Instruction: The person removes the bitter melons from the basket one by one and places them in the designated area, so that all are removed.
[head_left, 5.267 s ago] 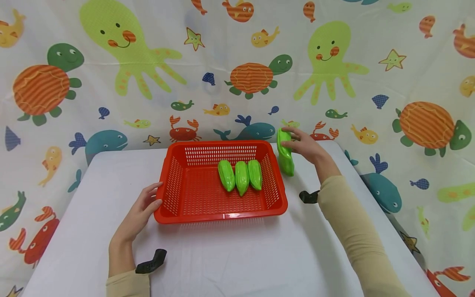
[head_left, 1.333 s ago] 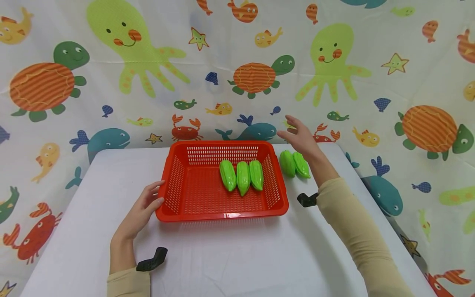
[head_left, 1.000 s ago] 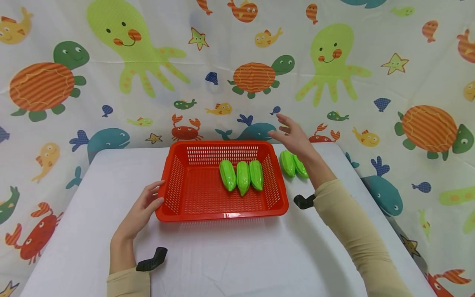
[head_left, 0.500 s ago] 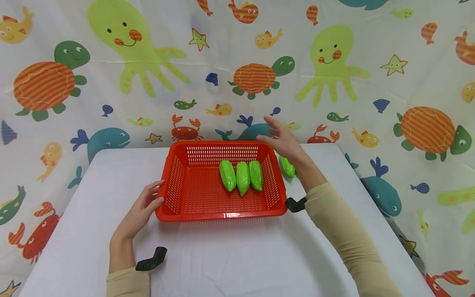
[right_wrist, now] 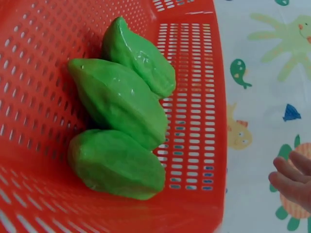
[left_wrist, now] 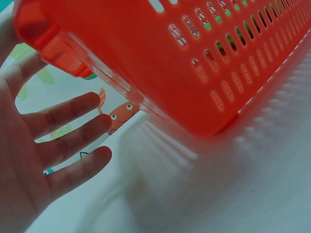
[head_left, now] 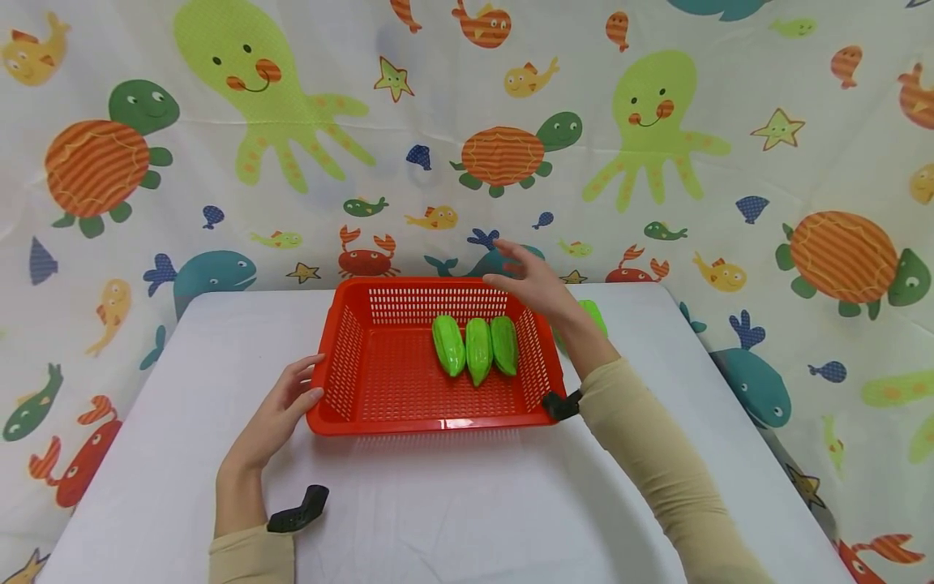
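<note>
Three green star fruits lie side by side in the right half of a red plastic basket (head_left: 397, 381): a left one (head_left: 448, 345), a middle one (head_left: 477, 350) and a right one (head_left: 503, 345). My left hand (head_left: 273, 418) touches the basket's left rim, its lower fingers straight and apart in the left wrist view. My right hand (head_left: 538, 284) hovers over the basket's back right corner, fingers spread and holding nothing. Right of the basket, another star fruit (head_left: 594, 315) shows behind my right forearm; a sliver of green beside it is mostly hidden.
The basket stands on a white-covered table (head_left: 438, 503). Behind the table hangs a white curtain (head_left: 430, 89) printed with sea animals. A black wrist mount (head_left: 299, 511) sticks out from my left wrist, and a second black mount (head_left: 562, 405) from my right.
My right hand held a star fruit right of the basket; later two lay there and the hand was free. It has since moved left over the basket's corner. My left hand has stayed.
</note>
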Demonstrator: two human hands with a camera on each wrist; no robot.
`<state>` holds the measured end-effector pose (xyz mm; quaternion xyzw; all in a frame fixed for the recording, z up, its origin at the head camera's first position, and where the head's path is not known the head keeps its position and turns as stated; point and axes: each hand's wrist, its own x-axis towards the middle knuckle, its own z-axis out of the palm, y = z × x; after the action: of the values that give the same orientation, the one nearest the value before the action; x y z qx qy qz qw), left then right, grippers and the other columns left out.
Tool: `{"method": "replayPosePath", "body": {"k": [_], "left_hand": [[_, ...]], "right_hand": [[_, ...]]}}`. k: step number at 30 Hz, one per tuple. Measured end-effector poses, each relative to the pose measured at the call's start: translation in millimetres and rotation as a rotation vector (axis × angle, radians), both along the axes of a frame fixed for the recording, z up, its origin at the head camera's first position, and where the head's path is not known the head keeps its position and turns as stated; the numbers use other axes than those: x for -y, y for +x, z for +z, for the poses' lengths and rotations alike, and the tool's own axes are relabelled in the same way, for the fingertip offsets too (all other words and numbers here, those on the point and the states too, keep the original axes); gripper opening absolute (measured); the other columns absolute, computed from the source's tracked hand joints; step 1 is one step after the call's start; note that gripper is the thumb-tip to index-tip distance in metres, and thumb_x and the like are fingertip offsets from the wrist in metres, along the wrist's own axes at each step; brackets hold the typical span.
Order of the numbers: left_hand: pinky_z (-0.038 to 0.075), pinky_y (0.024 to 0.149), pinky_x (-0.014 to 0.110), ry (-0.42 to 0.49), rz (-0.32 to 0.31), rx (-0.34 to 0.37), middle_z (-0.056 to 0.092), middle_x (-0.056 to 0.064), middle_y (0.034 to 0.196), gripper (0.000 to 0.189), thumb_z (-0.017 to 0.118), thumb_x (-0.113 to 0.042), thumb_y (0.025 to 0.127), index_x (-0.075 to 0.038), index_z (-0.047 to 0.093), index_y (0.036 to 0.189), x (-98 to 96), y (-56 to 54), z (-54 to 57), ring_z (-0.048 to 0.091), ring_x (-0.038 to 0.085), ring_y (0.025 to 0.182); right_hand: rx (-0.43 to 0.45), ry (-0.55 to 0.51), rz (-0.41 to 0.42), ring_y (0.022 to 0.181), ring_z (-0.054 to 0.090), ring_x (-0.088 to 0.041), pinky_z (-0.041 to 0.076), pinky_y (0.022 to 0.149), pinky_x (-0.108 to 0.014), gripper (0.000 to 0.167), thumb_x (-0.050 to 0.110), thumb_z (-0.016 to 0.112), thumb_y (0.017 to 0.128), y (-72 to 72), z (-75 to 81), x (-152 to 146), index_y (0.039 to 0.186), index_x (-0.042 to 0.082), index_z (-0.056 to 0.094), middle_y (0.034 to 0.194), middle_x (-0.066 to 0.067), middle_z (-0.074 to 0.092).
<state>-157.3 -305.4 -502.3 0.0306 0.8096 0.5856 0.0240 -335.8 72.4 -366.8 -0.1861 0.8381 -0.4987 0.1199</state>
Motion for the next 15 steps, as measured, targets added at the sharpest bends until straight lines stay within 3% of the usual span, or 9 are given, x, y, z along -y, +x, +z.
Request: {"method": "replayPosePath", "body": {"k": [4, 11, 15], "left_hand": [[0.046, 0.094, 0.04, -0.002, -0.004, -0.003, 0.039, 0.014, 0.145, 0.059, 0.052, -0.031, 0.101, -0.023, 0.027, 0.153, 0.3, -0.6, 0.5, 0.04, 0.029, 0.128], [0.045, 0.097, 0.055, -0.005, -0.001, 0.004, 0.037, 0.016, 0.146, 0.059, 0.052, -0.032, 0.101, -0.023, 0.027, 0.153, 1.9, -2.3, -2.5, 0.039, 0.033, 0.13], [0.045, 0.097, 0.054, -0.01, 0.004, 0.005, 0.037, 0.014, 0.146, 0.059, 0.052, -0.032, 0.101, -0.024, 0.027, 0.153, 2.8, -3.4, -3.6, 0.039, 0.032, 0.129]], "right_hand": [[-0.012, 0.021, 0.01, 0.139, 0.037, -0.027, 0.037, 0.107, -0.05, 0.068, 0.038, 0.067, 0.093, -2.1, -1.5, 6.4, 0.152, 0.029, 0.034, 0.154, -0.002, 0.034], [0.012, 0.022, 0.045, 0.14, 0.035, -0.031, 0.036, 0.107, -0.051, 0.066, 0.035, 0.066, 0.094, -7.7, -10.0, 14.8, 0.152, 0.027, 0.036, 0.155, -0.002, 0.033], [0.028, 0.015, 0.053, 0.141, 0.034, -0.029, 0.037, 0.107, -0.049, 0.064, 0.035, 0.066, 0.094, -11.3, -14.8, 17.0, 0.151, 0.027, 0.038, 0.155, 0.0, 0.033]]}}
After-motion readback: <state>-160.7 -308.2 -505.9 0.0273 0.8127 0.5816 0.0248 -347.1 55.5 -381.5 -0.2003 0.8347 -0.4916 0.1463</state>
